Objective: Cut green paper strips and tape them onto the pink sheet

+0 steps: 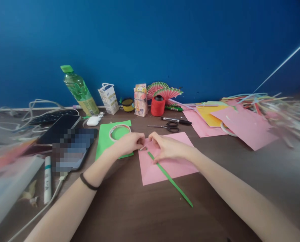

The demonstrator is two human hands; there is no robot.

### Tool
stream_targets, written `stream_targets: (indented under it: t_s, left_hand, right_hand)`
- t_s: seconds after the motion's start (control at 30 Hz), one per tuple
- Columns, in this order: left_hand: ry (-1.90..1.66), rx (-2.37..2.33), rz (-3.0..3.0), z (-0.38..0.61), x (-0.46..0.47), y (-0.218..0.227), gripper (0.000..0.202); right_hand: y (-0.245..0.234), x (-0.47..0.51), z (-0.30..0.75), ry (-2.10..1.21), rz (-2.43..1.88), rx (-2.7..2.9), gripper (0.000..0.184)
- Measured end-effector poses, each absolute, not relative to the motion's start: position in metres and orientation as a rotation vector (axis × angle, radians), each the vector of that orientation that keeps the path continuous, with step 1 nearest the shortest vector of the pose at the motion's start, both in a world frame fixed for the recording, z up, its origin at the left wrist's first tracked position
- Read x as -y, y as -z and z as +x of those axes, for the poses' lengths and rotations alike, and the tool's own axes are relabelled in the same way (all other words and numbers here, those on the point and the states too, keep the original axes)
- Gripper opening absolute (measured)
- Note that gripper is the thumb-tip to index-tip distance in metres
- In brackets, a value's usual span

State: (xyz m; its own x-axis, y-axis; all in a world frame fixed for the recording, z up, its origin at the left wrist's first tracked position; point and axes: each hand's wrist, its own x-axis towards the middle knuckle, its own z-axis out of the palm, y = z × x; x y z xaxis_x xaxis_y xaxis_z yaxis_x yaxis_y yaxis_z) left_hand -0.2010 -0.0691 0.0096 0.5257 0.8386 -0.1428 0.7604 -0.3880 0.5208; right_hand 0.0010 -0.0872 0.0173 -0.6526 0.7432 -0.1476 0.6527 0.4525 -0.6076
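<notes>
My left hand (131, 143) is closed in a pinch at the upper left corner of a square pink sheet (175, 169). A small pale and green bit shows under its fingertips, too small to name. Over the same sheet lies my right hand (171, 148), thumb and index finger apart, the index finger close to the left fingertips. Its thumb tip rests at the edge of a narrow green strip (174, 183), which slants across the sheet onto the table. A roll of tape (110, 134) sits on a green sheet (103, 144) beside my left hand.
Scissors (172, 127) and a black marker (177, 121) lie behind the pink sheet. A red thread spool (157, 107), a drink carton (109, 100) and a green bottle (80, 92) stand along the wall. Phones (85, 144) lie left; coloured papers (248, 127) lie right.
</notes>
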Motion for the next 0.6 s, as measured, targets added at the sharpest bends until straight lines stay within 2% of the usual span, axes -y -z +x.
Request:
stream_targets:
  t_s: [0.17, 0.33, 0.4, 0.6]
  left_hand:
    - [-0.183, -1.308, 2.223, -0.202, 0.067, -0.008, 0.020]
    - [-0.193, -1.293, 2.217, -0.202, 0.067, -0.008, 0.021]
    - [-0.197, -1.292, 2.216, -0.201, 0.068, -0.009, 0.021]
    - [-0.193, -1.281, 2.252, -0.201, 0.069, -0.010, 0.022]
  right_hand:
    - [-0.018, 0.069, 0.013, -0.801, -1.233, 2.611, 0.056]
    - [-0.035, 0.065, 0.025, -0.954, -1.194, 2.399, 0.033]
    - [-0.040, 0.069, 0.024, -0.891, -1.209, 2.249, 0.030]
    - [-0.033, 0.107, 0.018, -0.768, -1.454, 2.397, 0.066]
